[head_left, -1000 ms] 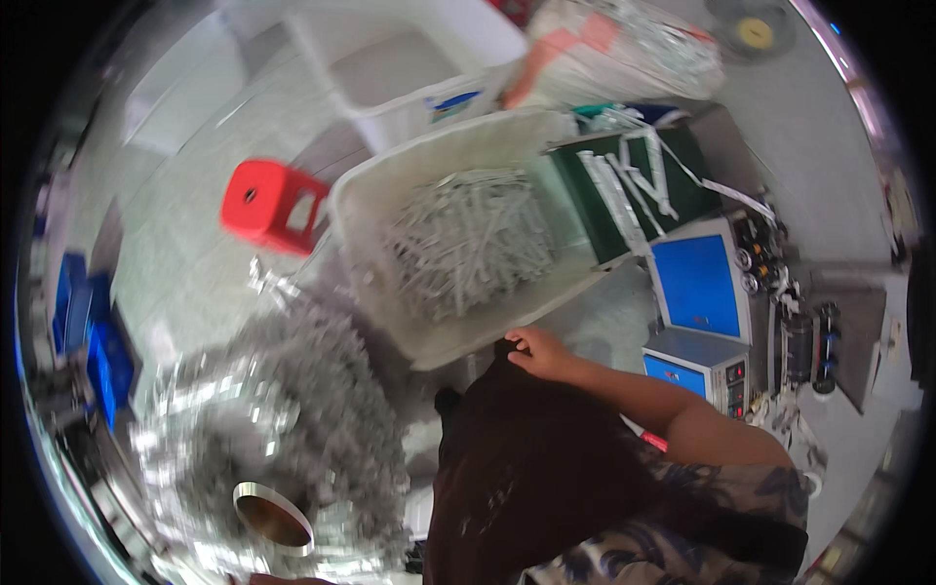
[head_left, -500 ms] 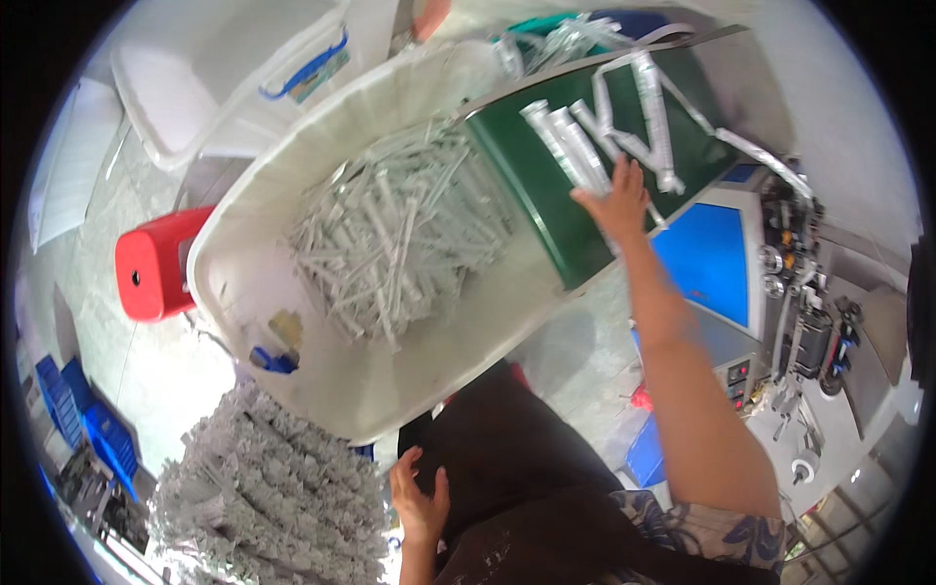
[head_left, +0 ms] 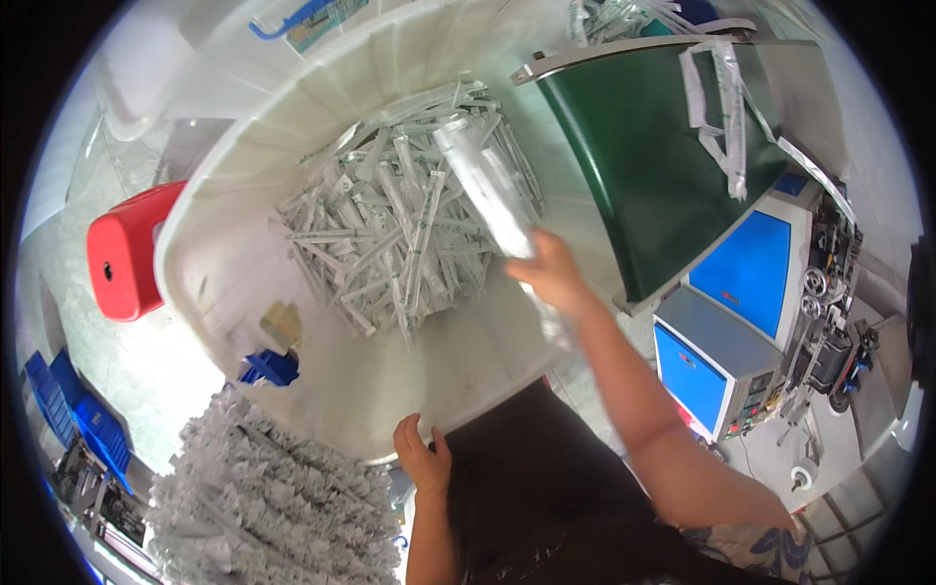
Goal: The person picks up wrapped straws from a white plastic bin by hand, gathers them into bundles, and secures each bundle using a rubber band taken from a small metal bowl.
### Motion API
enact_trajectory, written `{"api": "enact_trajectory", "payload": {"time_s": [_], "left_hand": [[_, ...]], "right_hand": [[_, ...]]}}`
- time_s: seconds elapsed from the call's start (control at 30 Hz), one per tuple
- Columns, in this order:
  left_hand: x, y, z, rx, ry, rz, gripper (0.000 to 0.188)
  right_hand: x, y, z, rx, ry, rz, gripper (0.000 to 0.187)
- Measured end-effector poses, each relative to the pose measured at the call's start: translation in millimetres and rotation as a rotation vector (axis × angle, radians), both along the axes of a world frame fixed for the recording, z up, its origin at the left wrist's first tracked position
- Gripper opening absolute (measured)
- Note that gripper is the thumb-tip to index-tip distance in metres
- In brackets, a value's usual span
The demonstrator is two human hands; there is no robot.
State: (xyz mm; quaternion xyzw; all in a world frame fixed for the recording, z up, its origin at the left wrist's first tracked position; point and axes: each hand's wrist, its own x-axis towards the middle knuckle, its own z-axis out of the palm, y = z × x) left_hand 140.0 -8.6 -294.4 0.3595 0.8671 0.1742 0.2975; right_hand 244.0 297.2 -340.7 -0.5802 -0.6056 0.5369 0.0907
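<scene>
My right hand [head_left: 554, 273] is closed round a small bundle of long, thin white wrapped packets [head_left: 483, 185], partly smeared by motion. It holds them above the big white tub [head_left: 458, 375], beside a heap of similar packets [head_left: 375, 229]. To the right, a zigzag strip of joined packets [head_left: 733, 127] lies on the green conveyor belt [head_left: 639, 161], its tail hanging over the side. My left hand [head_left: 423, 458] is at the near rim of the tub, holding nothing, its thumb and fingers apart; whether it touches the rim I cannot tell.
A large stack of white packets [head_left: 273, 497] stands at the near left. Beyond the tub's left side is a red stool [head_left: 127, 253]. Blue-and-grey machine housings [head_left: 746, 263] with rollers stand at the right. A blue object [head_left: 271, 368] lies by the tub's left end.
My right hand has lifted the loose packets off the green belt and carried them left over the tub. My left hand has risen to the tub's near rim. The whole view has shifted.
</scene>
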Motion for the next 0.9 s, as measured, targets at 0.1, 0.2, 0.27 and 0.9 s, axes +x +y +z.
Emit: {"api": "enact_trajectory", "payload": {"time_s": [0.1,0.2,0.27,0.9], "left_hand": [[1,-5,-33,-0.078,0.029,-0.043,0.025],[8,-3,-56,-0.029,0.103,-0.183,0.021],[1,-17,-55,-0.04,0.152,-0.125,0.022],[9,-15,-57,0.005,0.184,-0.135,0.022]], "right_hand": [[9,10,-143,-0.088,-0.356,0.093,0.061],[58,39,-244,0.076,-0.59,0.269,0.099],[14,34,-251,0.034,-0.681,0.478,0.119],[17,31,-253,0.042,-0.695,0.297,0.103]]}}
